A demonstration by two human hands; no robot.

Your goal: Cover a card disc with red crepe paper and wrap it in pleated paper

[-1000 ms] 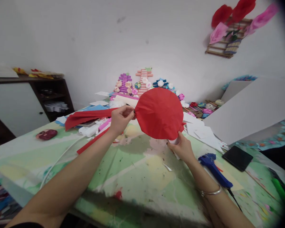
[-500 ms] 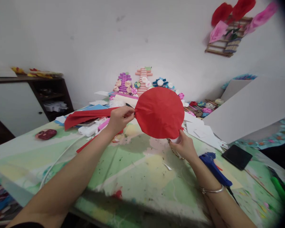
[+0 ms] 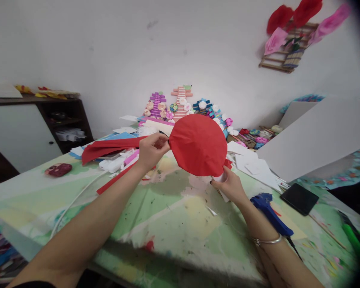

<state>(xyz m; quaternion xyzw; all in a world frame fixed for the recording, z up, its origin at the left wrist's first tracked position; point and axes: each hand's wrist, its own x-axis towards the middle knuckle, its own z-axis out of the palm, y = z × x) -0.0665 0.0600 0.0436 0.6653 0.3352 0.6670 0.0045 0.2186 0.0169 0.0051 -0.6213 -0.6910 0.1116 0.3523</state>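
A round sheet of red paper [image 3: 198, 145] is held up above the table, its surface lightly creased. My left hand [image 3: 153, 151] pinches its left edge between thumb and fingers. At its lower right edge, my right hand [image 3: 230, 185] grips it from below, and something white shows between thumb and fingers there. The back of the red sheet is turned away from me. Left of my left hand lies a folded length of red paper [image 3: 111, 149], with a narrow red strip [image 3: 115, 180] below it.
A blue glue gun [image 3: 271, 214] and a black flat box [image 3: 300, 199] lie at the right. White paper pieces [image 3: 255, 166] sit behind them. A dark red pouch [image 3: 58, 170] and a white cable [image 3: 67, 204] are at the left. Flower-decorated craft pieces [image 3: 181, 104] stand against the wall.
The red paper round has shifted slightly left and tilted, its right edge drawing inward. My right hand has moved a little left with it; my left hand stays nearly in place.
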